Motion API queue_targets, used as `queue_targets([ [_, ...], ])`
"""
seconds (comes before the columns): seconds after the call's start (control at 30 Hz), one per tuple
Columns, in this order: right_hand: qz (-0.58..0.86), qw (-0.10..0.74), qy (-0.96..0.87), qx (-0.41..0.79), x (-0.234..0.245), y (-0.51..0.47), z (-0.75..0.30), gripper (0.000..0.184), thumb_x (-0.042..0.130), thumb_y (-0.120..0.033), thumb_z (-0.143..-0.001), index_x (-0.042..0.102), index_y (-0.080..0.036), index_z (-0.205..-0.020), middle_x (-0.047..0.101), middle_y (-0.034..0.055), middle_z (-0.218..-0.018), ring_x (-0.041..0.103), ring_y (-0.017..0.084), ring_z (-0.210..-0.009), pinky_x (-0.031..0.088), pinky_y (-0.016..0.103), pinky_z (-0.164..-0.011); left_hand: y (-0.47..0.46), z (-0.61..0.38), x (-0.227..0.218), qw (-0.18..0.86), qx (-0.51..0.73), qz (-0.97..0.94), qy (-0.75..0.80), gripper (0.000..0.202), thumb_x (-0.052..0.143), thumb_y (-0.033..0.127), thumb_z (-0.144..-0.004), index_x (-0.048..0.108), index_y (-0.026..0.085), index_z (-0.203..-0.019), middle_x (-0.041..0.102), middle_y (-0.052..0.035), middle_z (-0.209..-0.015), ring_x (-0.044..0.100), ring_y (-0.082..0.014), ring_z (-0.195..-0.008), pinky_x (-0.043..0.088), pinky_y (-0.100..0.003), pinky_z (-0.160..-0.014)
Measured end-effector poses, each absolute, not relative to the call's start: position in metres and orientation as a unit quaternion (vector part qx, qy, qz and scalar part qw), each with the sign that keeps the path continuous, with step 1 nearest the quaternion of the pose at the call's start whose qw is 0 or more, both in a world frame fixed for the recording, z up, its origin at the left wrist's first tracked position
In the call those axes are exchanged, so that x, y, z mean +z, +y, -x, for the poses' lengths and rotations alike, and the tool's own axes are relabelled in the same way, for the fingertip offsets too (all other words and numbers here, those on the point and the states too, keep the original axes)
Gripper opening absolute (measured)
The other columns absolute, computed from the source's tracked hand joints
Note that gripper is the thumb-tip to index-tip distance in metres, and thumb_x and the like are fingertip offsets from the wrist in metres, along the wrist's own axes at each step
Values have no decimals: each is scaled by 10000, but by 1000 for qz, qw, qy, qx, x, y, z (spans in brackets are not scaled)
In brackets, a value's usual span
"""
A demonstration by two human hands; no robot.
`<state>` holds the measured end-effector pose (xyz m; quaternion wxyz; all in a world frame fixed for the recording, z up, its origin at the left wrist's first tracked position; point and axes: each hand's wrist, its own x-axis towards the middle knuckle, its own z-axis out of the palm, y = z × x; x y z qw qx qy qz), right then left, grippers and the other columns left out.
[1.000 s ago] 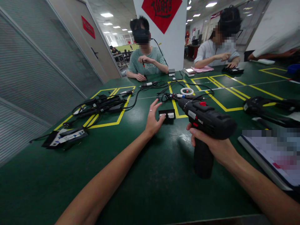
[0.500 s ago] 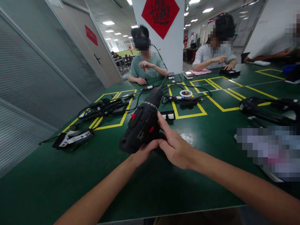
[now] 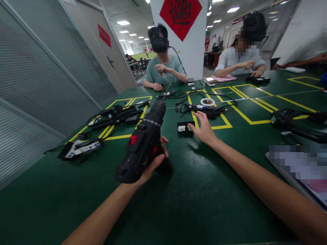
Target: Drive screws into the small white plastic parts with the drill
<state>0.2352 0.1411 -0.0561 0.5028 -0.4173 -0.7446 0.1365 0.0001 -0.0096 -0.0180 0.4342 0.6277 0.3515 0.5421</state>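
Note:
A black cordless drill with red switches and a numbered collar is held up over the table by my left hand, whose fingers wrap round its grip. A long bit points away from me out of the chuck. My right hand is off the drill, its thumb and fingers apart. It reaches beside a small black case with white pieces in it; the thumb is close to the case's right end, and I cannot tell whether it touches.
Black cables and tools lie at the left. A white tape ring and a soldering-iron-like tool lie beyond my right hand. Yellow tape marks the green table. Two people with headsets sit opposite; another person's arm shows at far right.
My right hand has let go of the drill and moved forward and right to the small black case. The drill, in my left hand, has shifted left and slightly down.

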Motion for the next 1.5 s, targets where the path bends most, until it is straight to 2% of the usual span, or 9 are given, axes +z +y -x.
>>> queue_targets([
  [0.1,449,464,-737,202,-73,155,-230,621,711,-463,-800,553,-190,-1336,444,149,-1382,438,300,-1333,353,463,-1141,-12,2,-11,456,509,-631,368,403,695,283,-811,547,218,-1179,581,-108,-1216,597,-140,-708,486,-311,-676],
  [0.27,439,422,-754,246,-85,158,-222,543,720,-455,-806,614,-207,-1277,575,112,-1221,569,262,-1173,429,425,-1069,-20,-4,1,557,487,-559,374,374,608,205,-814,552,199,-1184,578,-57,-1070,541,-109,-606,468,-311,-635],
  [0.4,464,413,-750,227,-84,158,-224,542,703,-460,-824,618,-205,-1295,585,116,-1189,596,268,-1103,455,432,-1027,-23,-6,5,609,478,-507,378,357,566,176,-795,559,186,-1152,566,-41,-1022,535,-102,-584,465,-312,-622],
  [0.6,471,411,-747,226,-82,157,-230,495,647,-400,-866,613,-201,-1318,576,112,-1201,593,253,-1108,464,395,-1008,-28,5,13,560,401,-584,429,363,646,208,-808,562,195,-1161,608,-49,-1030,572,-119,-597,462,-310,-606],
  [0.77,475,404,-745,238,-82,157,-230,468,610,-356,-877,611,-215,-1324,573,98,-1188,601,236,-1084,464,385,-1012,-37,7,20,542,388,-579,469,346,626,181,-823,560,205,-1162,606,-42,-1049,590,-123,-613,487,-310,-620],
  [1.1,492,380,-753,217,-87,156,-226,551,549,-365,-900,508,-194,-1423,510,127,-1291,560,261,-1193,422,402,-1079,-37,5,18,557,348,-573,490,295,609,180,-819,550,194,-1108,604,-17,-999,577,-111,-601,476,-301,-616],
  [1.3,490,385,-754,208,-84,153,-227,547,554,-382,-898,517,-203,-1413,517,123,-1301,562,257,-1188,424,395,-1079,-35,0,19,536,315,-596,508,221,629,198,-779,572,163,-989,597,-21,-926,573,-121,-613,493,-306,-608],
  [1.5,485,387,-756,210,-82,152,-228,539,561,-377,-892,532,-202,-1400,526,122,-1273,567,269,-1165,439,414,-1061,-37,-2,19,536,325,-596,501,265,641,214,-777,567,169,-1027,603,-37,-970,579,-123,-606,504,-312,-590],
])
